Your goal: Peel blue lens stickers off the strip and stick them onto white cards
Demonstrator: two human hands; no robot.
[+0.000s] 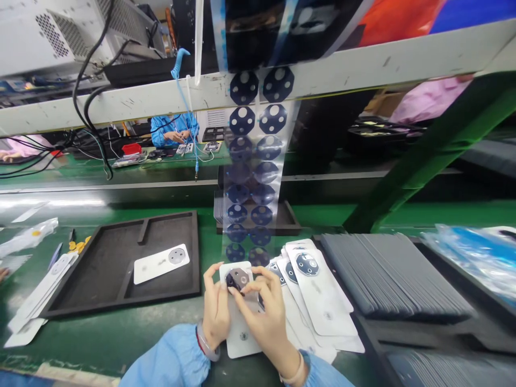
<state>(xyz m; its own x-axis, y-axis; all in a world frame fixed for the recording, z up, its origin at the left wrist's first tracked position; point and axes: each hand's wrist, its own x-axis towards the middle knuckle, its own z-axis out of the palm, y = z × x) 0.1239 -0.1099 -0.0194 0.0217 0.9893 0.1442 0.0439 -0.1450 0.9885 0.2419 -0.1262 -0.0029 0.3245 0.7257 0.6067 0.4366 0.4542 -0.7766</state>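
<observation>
A white phone back panel point(237, 346) is held upright in front of me, its upper part between my two hands. My left hand point(216, 312) grips the panel's left edge, fingertips at the top corner and thumb by the round camera area. On that area lies a dark, shiny round sticker point(238, 279) with holes. Thumb and fingers of my right hand point(268, 314) close on the sticker's lower right edge; the exact contact is partly hidden. Just beyond hangs a clear strip point(253, 188) bearing two columns of similar dark stickers. Beside my right hand, white panels point(322, 301) with dark stickers lie fanned.
A black tray point(97, 269) at left holds one white panel point(162, 263). More panels point(42, 293) lie left of it. Dark grey sheets point(395, 274) stand stacked at right near plastic bags point(475, 258). A shelf beam point(342, 75) crosses above; a co-worker's blue sleeves point(161, 129) show behind.
</observation>
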